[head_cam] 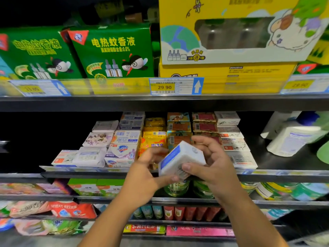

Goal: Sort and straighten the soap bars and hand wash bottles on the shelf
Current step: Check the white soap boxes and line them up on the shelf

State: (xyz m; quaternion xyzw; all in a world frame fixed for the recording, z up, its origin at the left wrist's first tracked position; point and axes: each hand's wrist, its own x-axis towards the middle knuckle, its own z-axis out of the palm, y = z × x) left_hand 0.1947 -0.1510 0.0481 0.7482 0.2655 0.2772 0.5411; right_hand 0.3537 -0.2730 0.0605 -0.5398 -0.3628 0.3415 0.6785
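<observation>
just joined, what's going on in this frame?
A person at a store shelf holds a white-and-blue soap box in both hands. The left hand grips its lower end and the right hand its upper side. The box is tilted in front of the stacked soap bars, not yet placed. White bottles at the far right look tipped over.

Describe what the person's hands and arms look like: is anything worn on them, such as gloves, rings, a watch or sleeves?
The left hand and right hand are bare: no gloves, and no rings on the fingers that show. Neither wrist has a watch or band. The left forearm and right forearm are uncovered to the picture's lower edge; no sleeve shows.
</observation>
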